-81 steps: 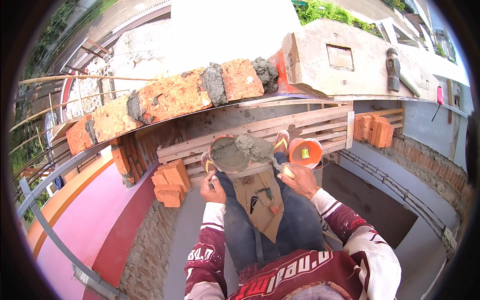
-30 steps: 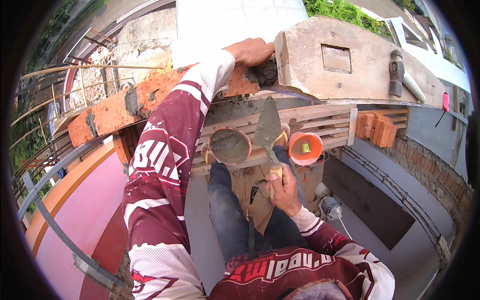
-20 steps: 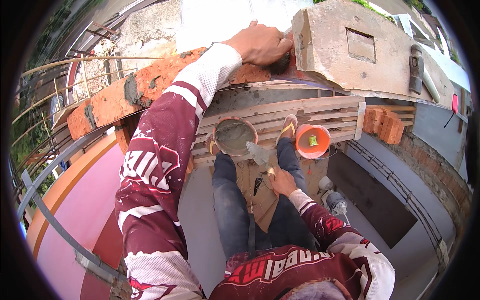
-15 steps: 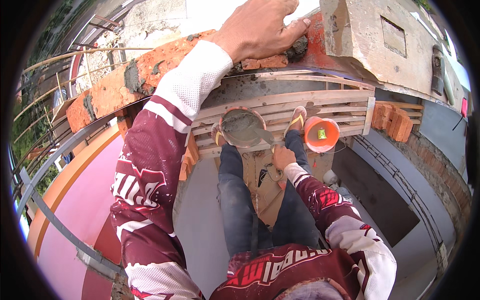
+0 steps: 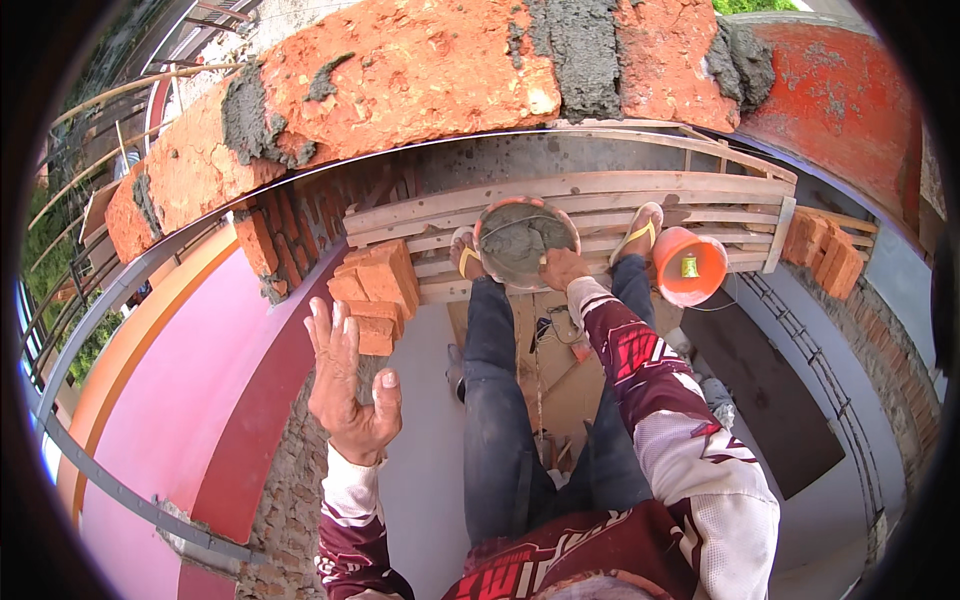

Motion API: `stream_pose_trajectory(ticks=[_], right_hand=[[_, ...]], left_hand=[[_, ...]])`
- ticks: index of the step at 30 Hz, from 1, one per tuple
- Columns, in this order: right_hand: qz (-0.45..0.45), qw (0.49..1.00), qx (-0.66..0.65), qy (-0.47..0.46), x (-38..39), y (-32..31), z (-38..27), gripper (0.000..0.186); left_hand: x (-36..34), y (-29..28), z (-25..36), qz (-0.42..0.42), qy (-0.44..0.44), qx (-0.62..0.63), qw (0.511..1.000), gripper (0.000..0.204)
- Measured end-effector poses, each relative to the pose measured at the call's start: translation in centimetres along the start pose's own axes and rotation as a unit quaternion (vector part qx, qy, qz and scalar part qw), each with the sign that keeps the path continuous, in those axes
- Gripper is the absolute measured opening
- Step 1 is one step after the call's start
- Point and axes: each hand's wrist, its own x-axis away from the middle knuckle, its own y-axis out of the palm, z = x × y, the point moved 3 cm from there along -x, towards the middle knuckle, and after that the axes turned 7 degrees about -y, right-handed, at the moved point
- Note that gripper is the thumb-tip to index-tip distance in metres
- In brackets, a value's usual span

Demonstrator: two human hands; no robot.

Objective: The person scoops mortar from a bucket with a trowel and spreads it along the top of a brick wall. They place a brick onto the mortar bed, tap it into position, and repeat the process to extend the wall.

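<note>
My right hand is closed round the handle of a trowel, over the near right rim of a round tub. Wet grey mortar lies in the tub, and the trowel's blade is sunk in it and hardly shows. Open and empty, my left hand hovers with fingers spread at the left, just nearer than a stack of bricks. Across the far side runs a course of orange bricks with mortar joints between them.
I stand in sandals on a slatted wooden platform, high above the floor. An orange bucket with a small packet inside is beside my right foot. More bricks lie at the far right. A metal bar curves along the left.
My left hand has come off the far wall, down and back to the left. My right hand has pushed the trowel into the mortar. The view has shifted, showing more brickwork.
</note>
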Motion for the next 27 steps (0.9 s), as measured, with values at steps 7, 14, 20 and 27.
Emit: stream_pose_trajectory(ticks=[7,14,20,27], right_hand=[[0.014,0.998,-0.038,-0.042,0.3,0.4,2.9,0.046],[-0.008,0.988,-0.065,-0.138,-0.3,-1.3,4.9,0.051],[-0.008,0.986,-0.011,-0.166,3.7,-3.8,5.5,0.049],[0.022,0.984,-0.077,-0.159,19.4,-12.2,3.7,0.049]], left_hand=[[7.4,5.0,-3.0,-0.062,-0.161,0.045,0.984,0.052],[4.1,7.5,-1.2,-0.059,-0.184,0.07,0.979,0.047],[-2.6,7.1,2.9,0.004,-0.083,0.099,0.992,0.044],[-15.0,6.4,12.5,0.046,0.11,0.232,0.965,0.036]])
